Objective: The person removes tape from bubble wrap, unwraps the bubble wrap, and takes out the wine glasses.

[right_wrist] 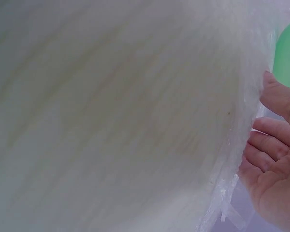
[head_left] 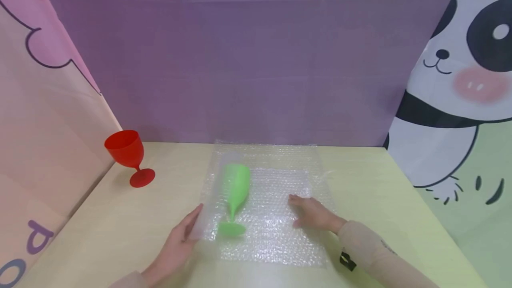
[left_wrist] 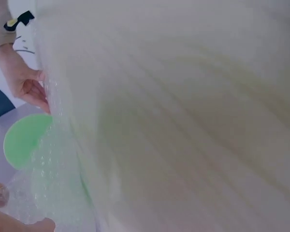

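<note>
A light green plastic goblet (head_left: 240, 186) lies on its side on a sheet of clear bubble wrap (head_left: 276, 243), its base toward me. Along its left side a fold of the wrap hazes the green. My left hand (head_left: 174, 246) pinches the wrap's left edge beside the goblet's base; the left wrist view shows wrap (left_wrist: 53, 193) between thumb and fingers. My right hand (head_left: 314, 214) is over the right part of the sheet, thumb spread from loosely bent fingers. In the right wrist view those fingers (right_wrist: 268, 145) come right at the wrap's edge.
A red goblet (head_left: 128, 150) stands tilted-looking at the table's back left. The pale wooden table (head_left: 372, 190) ends at a purple backdrop (head_left: 256, 57). Printed cloth walls border both sides, a panda (head_left: 448, 101) on the right one. A black tag (head_left: 347, 261) hangs by my right sleeve.
</note>
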`<state>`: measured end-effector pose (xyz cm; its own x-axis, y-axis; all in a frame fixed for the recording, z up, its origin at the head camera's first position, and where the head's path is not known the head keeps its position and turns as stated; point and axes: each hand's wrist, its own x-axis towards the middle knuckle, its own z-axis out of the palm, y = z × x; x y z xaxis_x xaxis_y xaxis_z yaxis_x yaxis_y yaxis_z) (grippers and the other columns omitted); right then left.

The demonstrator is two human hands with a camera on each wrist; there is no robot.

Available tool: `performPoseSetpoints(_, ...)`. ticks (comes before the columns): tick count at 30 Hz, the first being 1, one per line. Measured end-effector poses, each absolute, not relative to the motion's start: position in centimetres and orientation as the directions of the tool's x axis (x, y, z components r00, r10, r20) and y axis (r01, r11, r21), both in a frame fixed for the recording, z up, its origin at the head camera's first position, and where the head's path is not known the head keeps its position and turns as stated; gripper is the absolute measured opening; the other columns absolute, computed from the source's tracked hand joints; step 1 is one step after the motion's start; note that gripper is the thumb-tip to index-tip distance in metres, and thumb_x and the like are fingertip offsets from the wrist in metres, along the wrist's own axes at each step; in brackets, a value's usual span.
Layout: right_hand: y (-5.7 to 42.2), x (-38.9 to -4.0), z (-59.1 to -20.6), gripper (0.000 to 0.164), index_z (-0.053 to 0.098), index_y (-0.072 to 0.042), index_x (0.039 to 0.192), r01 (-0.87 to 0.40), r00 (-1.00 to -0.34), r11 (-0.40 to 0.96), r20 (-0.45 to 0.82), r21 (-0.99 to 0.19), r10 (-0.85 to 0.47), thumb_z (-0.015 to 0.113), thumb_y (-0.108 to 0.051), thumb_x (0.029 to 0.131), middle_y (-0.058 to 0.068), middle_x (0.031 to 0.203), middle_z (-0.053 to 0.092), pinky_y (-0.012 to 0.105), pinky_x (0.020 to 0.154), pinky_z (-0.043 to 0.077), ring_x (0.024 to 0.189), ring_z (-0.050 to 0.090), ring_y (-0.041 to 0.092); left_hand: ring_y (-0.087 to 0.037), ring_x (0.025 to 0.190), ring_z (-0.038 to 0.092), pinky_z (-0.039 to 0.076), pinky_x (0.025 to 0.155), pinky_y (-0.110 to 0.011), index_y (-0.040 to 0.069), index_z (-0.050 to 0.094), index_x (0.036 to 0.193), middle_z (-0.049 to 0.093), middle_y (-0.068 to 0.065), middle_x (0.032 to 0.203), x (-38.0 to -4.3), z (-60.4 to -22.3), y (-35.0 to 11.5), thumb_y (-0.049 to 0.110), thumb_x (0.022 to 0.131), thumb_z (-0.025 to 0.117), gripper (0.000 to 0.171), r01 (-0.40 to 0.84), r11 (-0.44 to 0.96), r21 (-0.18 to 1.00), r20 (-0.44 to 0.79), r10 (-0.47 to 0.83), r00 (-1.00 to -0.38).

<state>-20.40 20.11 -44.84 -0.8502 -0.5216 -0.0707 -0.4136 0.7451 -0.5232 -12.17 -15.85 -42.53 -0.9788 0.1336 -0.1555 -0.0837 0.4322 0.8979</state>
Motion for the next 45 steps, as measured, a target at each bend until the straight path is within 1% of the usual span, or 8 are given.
performPoseSetpoints(11,20.0,-19.9,-44.3,0.071,0.042,0.005,0.132,-0.387,-0.858,0.743,-0.082,-0.546,-0.507,0.073,-0.013,0.071,0.023,0.142,0.033,0.052,0.109,0.024,0.132,0.03,0.041,-0.033,0.134,0.031,0.039,0.101,-0.05,0.011,0.026,0.145,0.03,-0.013,0.148,-12.4,-42.1,-18.0,0.006,0.092,0.05,0.058,-0.229,0.456,0.86,-0.265,0.017,-0.964)
performPoseSetpoints(18,20.0,-20.0,-44.3,0.071,0.041,0.006,0.132,-0.374,-0.859,0.731,-0.085,-0.57,-0.505,0.072,-0.012,0.071,0.023,0.143,0.032,0.052,0.109,0.023,0.132,0.029,0.041,-0.027,0.117,0.046,0.043,0.098,-0.049,0.012,0.027,0.144,0.041,-0.015,0.141,-12.1,-41.9,-20.1,0.02,0.095,0.048,0.055,-0.278,0.453,0.847,-0.292,-0.04,-0.956)
performPoseSetpoints(27,20.1,-20.1,-44.5,0.072,0.043,0.006,0.131,-0.386,-0.861,0.745,-0.077,-0.544,-0.503,0.074,-0.014,0.069,0.024,0.141,0.034,0.052,0.108,0.024,0.131,0.031,0.041,-0.032,0.129,0.039,0.039,0.101,-0.05,0.01,0.027,0.144,0.037,-0.014,0.145,-11.7,-41.9,-22.4,0.033,0.095,0.046,0.057,-0.285,0.458,0.842,-0.309,-0.023,-0.951)
performPoseSetpoints(34,20.0,-20.2,-44.7,0.072,0.042,0.006,0.132,-0.376,-0.863,0.747,-0.086,-0.549,-0.497,0.074,-0.013,0.07,0.023,0.142,0.033,0.052,0.109,0.024,0.132,0.03,0.04,-0.035,0.123,0.046,0.048,0.093,-0.045,-0.001,0.034,0.139,0.044,-0.021,0.137,-11.9,-41.8,-24.0,0.038,0.094,0.048,0.061,-0.256,0.54,0.802,-0.31,0.009,-0.951)
performPoseSetpoints(38,20.0,-20.3,-44.6,0.073,0.042,0.006,0.132,-0.368,-0.866,0.75,-0.091,-0.55,-0.492,0.074,-0.013,0.069,0.022,0.142,0.033,0.052,0.109,0.023,0.132,0.03,0.041,-0.041,0.117,0.049,0.05,0.089,-0.046,-0.01,0.032,0.136,0.045,-0.029,0.132,-12.4,-42.0,-24.5,0.021,0.093,0.051,0.056,-0.169,0.647,0.743,-0.252,0.036,-0.967)
performPoseSetpoints(40,20.0,-20.3,-44.6,0.073,0.042,0.006,0.132,-0.37,-0.865,0.749,-0.09,-0.55,-0.493,0.074,-0.014,0.069,0.022,0.142,0.033,0.052,0.109,0.023,0.132,0.03,0.04,-0.044,0.122,0.042,0.044,0.095,-0.051,-0.012,0.025,0.137,0.037,-0.032,0.137,-12.7,-41.8,-24.4,0.014,0.089,0.057,0.064,-0.094,0.737,0.669,-0.208,0.064,-0.976)
performPoseSetpoints(43,20.0,-20.3,-44.5,0.072,0.042,0.007,0.131,-0.383,-0.86,0.743,-0.082,-0.549,-0.503,0.074,-0.014,0.07,0.023,0.142,0.034,0.052,0.109,0.024,0.132,0.03,0.041,-0.047,0.131,0.025,0.031,0.103,-0.058,-0.012,0.02,0.14,0.023,-0.031,0.144,-13.1,-41.3,-23.8,0.009,0.08,0.068,0.079,0.101,0.873,0.477,-0.094,0.165,-0.982)
performPoseSetpoints(45,20.0,-20.3,-44.5,0.072,0.042,0.007,0.131,-0.394,-0.855,0.739,-0.077,-0.546,-0.513,0.074,-0.014,0.07,0.024,0.141,0.034,0.052,0.109,0.024,0.131,0.031,0.042,-0.046,0.133,0.02,0.025,0.105,-0.059,-0.01,0.024,0.139,0.022,-0.028,0.146,-13.5,-40.9,-23.1,0.01,0.073,0.074,0.086,0.244,0.922,0.299,-0.009,0.259,-0.966)
